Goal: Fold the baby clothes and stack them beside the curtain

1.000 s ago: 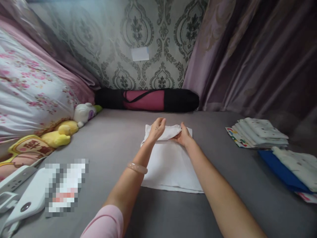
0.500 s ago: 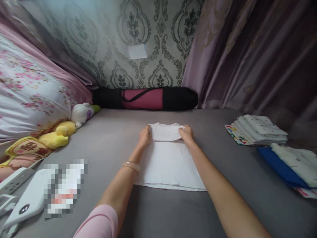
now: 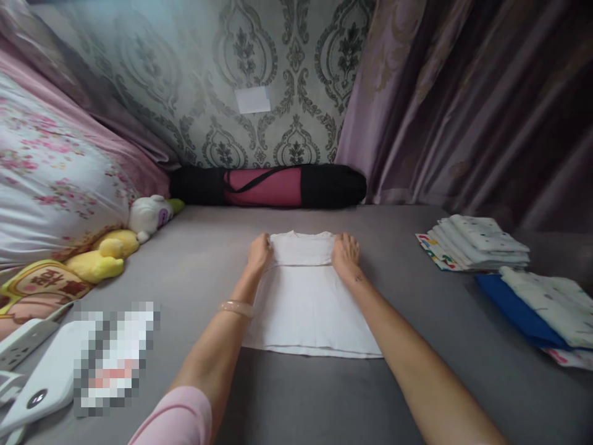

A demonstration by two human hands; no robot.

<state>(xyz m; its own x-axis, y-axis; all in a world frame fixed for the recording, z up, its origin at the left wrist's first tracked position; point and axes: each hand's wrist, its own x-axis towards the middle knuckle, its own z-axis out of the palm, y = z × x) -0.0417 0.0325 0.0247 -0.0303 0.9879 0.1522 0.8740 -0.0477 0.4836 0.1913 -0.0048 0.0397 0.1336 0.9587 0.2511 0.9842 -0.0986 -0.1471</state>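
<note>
A white shirt (image 3: 312,306) lies flat on the grey bed, its far end folded over into a band with the neckline edge at the top. My left hand (image 3: 260,252) is closed at the left end of that band, fingers curled around the cloth. At the right end, my right hand (image 3: 346,252) is closed on the band with its back turned up, hiding the cloth corner and most of its fingertips. The shirt's lower hem spreads toward me between my forearms.
On the right are a stack of folded white clothes (image 3: 482,244) and a second pile with a blue garment (image 3: 519,312). Along the left lie plush toys (image 3: 99,259), a power strip (image 3: 23,346) and a white power bank (image 3: 50,377). A black-and-pink long bag (image 3: 264,186) rests against the wall.
My right hand has rolled over, from thumb on top of the band to its back facing up at the edge. My left hand stays at the left end, the band still folded.
</note>
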